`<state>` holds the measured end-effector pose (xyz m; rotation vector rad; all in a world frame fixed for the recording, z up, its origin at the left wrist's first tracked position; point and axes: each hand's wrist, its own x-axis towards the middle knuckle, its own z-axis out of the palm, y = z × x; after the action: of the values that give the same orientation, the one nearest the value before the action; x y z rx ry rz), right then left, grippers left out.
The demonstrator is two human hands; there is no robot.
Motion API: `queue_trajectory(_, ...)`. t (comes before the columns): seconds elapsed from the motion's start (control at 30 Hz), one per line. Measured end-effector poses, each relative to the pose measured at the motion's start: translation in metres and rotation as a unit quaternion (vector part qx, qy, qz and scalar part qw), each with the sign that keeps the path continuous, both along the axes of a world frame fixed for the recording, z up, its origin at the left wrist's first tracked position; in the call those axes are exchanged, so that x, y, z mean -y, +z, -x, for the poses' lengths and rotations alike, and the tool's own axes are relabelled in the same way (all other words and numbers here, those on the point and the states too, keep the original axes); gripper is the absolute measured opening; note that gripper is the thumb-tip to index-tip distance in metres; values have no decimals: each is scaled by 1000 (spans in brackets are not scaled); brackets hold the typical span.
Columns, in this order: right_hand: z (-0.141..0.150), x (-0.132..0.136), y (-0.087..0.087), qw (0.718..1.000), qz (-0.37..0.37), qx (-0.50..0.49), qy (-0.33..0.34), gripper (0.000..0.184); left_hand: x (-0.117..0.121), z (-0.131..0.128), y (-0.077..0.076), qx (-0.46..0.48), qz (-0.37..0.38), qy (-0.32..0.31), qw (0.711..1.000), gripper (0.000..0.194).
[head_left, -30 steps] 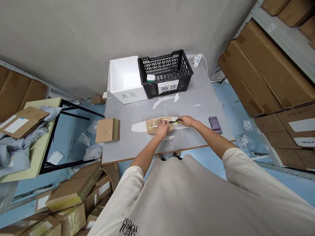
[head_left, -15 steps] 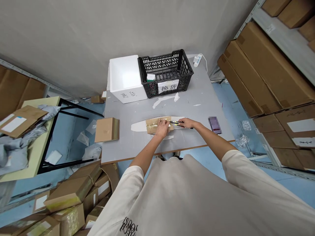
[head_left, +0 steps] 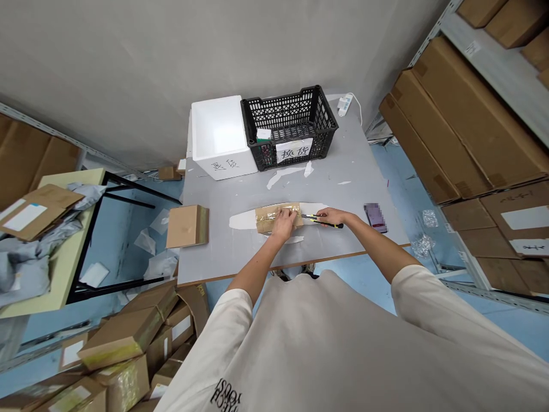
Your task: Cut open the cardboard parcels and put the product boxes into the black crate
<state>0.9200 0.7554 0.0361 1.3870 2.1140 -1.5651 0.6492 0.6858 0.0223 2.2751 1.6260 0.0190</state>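
Note:
A small flat cardboard box (head_left: 266,220) with shiny tape lies on the table, on top of long torn white paper (head_left: 242,220). My left hand (head_left: 283,222) rests on the right half of the box and holds it down, its fingers bent. In my right hand (head_left: 332,216) is a black and yellow utility knife (head_left: 330,224), its blade end pointing left at the right end of the box. The fingers of my right hand are closed around the knife, which hide part of it.
A white foam box (head_left: 231,163) and a black plastic crate (head_left: 317,146) stand at the back of the grey table (head_left: 223,257). Another cardboard box (head_left: 182,226) sits left, a phone (head_left: 375,216) right. A power strip (head_left: 344,105) lies at the back corner. Stacked cartons (head_left: 467,126) flank the table.
My right hand has moved a little to the right with the knife, drawing the blade back from my left fingers. More of the handle shows. My left hand stays on the box.

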Motion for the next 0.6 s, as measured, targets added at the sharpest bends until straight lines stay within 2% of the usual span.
queue_trajectory(0.07, 0, 1, -3, 1000, 1, -6, -19, 37, 0, 0, 3, -3, 9, 2, 1000, 59)
queue_trajectory(0.17, 0, 2, -6, 996, 6, -33, -84, 36, -1, 2, 7, 25, 7, 11, 1000, 65)
queue_trajectory(0.3, -2, 6, -1, 987, -11, -76, -139, 36, -5, 9, 11, 54, -32, 53, 997, 52)
queue_trajectory(0.43, 0, 13, 9, 988, -91, -55, -108, 38, -10, 18, 9, 26, -60, 72, 995, 47)
queue_trajectory(0.6, 8, 24, 14, 966, -259, 19, 11, 38, -12, 18, 0, 0, -64, 84, 994, 55)
